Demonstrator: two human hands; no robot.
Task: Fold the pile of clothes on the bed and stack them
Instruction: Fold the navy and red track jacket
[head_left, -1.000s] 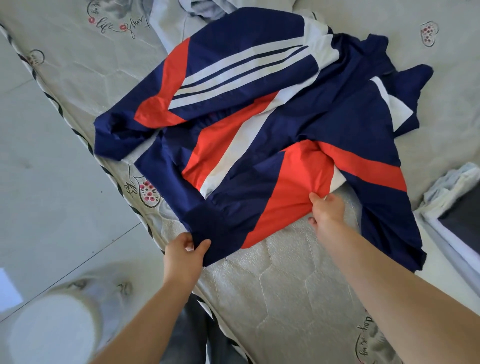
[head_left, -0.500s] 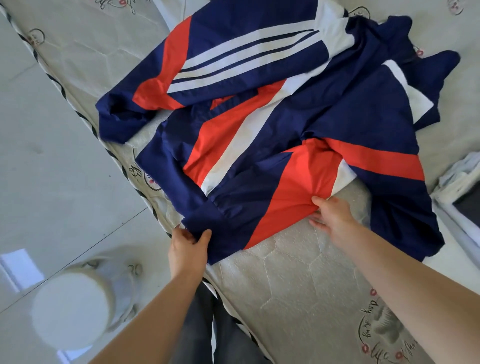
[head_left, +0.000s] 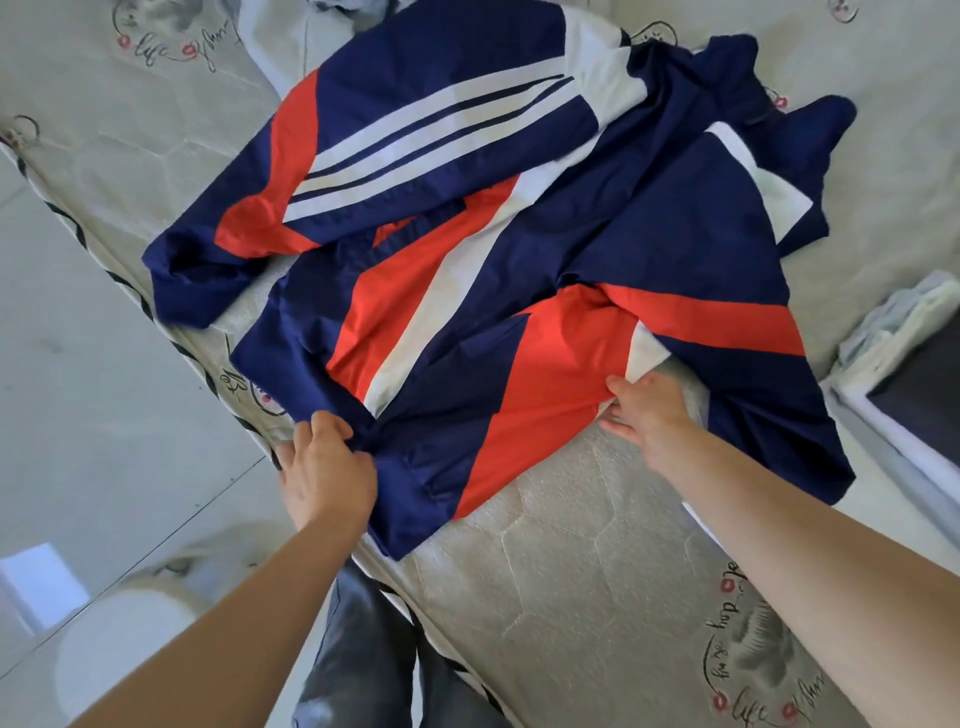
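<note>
both hands' grip: left hand (head_left: 327, 467), right hand (head_left: 644, 410) pinching jacket (head_left: 519, 270) hem | risk: slick fabric slips, sleeves bunch, fold skews

hidden: right hand (head_left: 647, 410) fingertips under jacket (head_left: 519, 291) hem | cut off: folded clothes (head_left: 904, 358), right edge

A bedroom in a home, as we see it.

We look down on a bare quilted mattress (head_left: 571, 582) printed with small script and red flower motifs, its edge trimmed with dark-striped piping. Beside it runs a glossy pale tiled floor (head_left: 93, 395). Clothing lies on the mattress: a navy, red and white jacket (head_left: 519, 270) and some folded pale garments (head_left: 904, 332) at the right edge.
</note>
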